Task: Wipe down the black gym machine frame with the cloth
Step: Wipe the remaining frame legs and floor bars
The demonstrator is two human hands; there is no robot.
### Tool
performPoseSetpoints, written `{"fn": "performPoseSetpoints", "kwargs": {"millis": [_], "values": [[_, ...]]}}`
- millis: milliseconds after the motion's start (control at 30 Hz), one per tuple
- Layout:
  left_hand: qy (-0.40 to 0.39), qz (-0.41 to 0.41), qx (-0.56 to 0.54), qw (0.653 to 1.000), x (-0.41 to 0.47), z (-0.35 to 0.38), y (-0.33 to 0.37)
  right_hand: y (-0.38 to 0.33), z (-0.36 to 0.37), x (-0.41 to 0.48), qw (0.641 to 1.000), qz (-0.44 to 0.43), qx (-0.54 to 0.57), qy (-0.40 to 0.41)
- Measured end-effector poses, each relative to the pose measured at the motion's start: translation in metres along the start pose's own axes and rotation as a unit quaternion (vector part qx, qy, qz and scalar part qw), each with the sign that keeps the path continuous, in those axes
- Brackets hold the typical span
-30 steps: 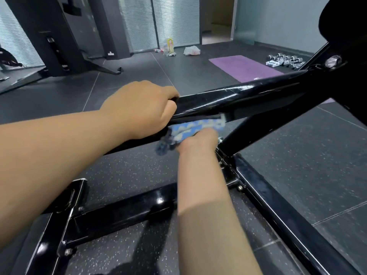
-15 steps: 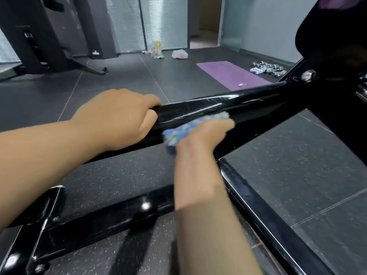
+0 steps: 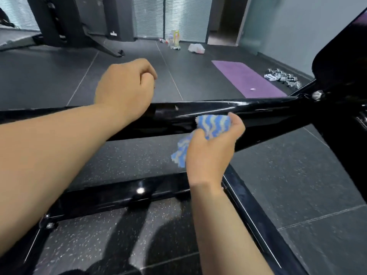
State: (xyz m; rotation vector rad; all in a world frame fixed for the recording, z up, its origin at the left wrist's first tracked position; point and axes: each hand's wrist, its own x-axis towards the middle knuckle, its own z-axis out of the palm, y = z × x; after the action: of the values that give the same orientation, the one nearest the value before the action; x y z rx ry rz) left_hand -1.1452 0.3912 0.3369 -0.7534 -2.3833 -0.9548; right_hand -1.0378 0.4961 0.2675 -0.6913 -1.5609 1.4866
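- Gone from the top bar since half a second ago: the grip of the left hand (image 3: 125, 88), now raised clear above it. Right hand and cloth slid a little further right along the same bar.
- Black gym machine frame (image 3: 278, 110): glossy slanted bar across the middle of the view, lower rails crossing the bottom half, bolted joint (image 3: 317, 94) at the right edge.
- Left hand: left of centre, fingers curled into a fist, nothing held, wrist passing in front of the bar.
- Right hand (image 3: 210, 153): right of centre, fingers and thumb closed round the cloth, pressing it to the near face of the bar.
- Cloth (image 3: 213, 126): blue and white waves, bunched against the bar, loose tail hanging at the lower left of the hand.
- Likely trouble from here: no bracing hand on the bar, so a wobble while leaning in. Bunched cloth meeting only a narrow strip, so streaks left and the underside missed. Loose tail catching on the bolted joint if carried that far right.
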Motion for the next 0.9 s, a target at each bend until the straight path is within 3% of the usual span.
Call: {"fn": "performPoseSetpoints", "kwargs": {"millis": [67,133,167,233,267,300,367,467,567,633,700,800,900], "values": [[0.000,-0.046,0.113,0.993,-0.005,-0.020,-0.019,-0.013,-0.011,-0.003,0.986,-0.158,-0.041,0.020],[-0.021,-0.109,0.215,0.970,-0.013,-0.046,-0.045,-0.023,0.007,0.006,0.959,-0.222,-0.162,-0.074],[-0.038,-0.139,0.232,0.962,-0.015,-0.054,-0.054,-0.028,0.021,0.014,0.924,-0.223,-0.282,-0.133],[-0.061,-0.183,0.215,0.957,-0.017,-0.063,-0.065,-0.049,0.050,0.013,0.792,-0.280,-0.486,-0.241],[-0.067,-0.188,0.198,0.960,-0.015,-0.061,-0.065,-0.059,0.062,0.009,0.743,-0.308,-0.519,-0.289],[-0.066,-0.188,0.182,0.963,-0.015,-0.059,-0.064,-0.065,0.074,0.005,0.726,-0.318,-0.508,-0.339],[-0.043,-0.178,0.154,0.971,-0.014,-0.060,-0.064,-0.072,0.090,0.009,0.735,-0.284,-0.447,-0.424],[-0.045,-0.172,0.111,0.978,-0.015,-0.068,-0.073,-0.079,0.074,0.035,0.732,-0.257,-0.463,-0.429],[-0.106,-0.166,0.180,0.964,-0.015,-0.072,-0.073,-0.082,0.040,0.062,0.640,-0.197,-0.646,-0.368],[-0.133,-0.151,0.293,0.935,-0.015,-0.078,-0.072,-0.079,0.051,0.055,0.611,-0.229,-0.653,-0.384],[-0.146,-0.167,0.325,0.919,-0.013,-0.083,-0.078,-0.075,0.086,0.030,0.596,-0.284,-0.616,-0.429],[-0.105,-0.204,0.228,0.946,-0.016,-0.085,-0.088,-0.075,0.127,-0.011,0.581,-0.372,-0.553,-0.467],[-0.062,-0.202,0.146,0.966,-0.018,-0.086,-0.093,-0.071,0.109,0.000,0.566,-0.424,-0.527,-0.471]]}}
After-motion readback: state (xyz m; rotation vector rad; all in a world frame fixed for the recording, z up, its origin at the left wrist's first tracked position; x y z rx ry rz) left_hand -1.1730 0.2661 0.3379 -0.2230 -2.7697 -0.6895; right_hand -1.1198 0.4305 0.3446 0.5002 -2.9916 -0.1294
